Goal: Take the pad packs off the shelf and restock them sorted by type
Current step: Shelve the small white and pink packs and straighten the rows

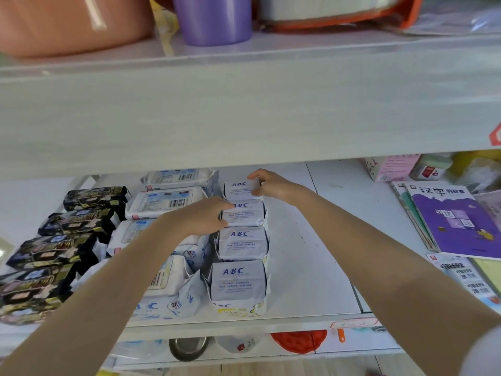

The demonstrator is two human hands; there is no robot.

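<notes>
R hand [267, 185] pinches the right end of the rearmost white plastic ABC pad pack [238, 189]. L hand [202, 217] grips the left edge of the next ABC pack [244, 215]. Both packs lie in a 4-pack row on the white shelf [311, 253], w/ black glossy packs [78, 221] at far left.

On the lower shelf [311, 267], three front-to-back rows lie side by side: ornate-lettered packs [67, 221] left, barcode-labelled packs [165, 202] centre, ABC packs [241, 244] right, with books [455, 221] well apart rightward and a cup [212, 17] on the upper shelf [244, 104].
</notes>
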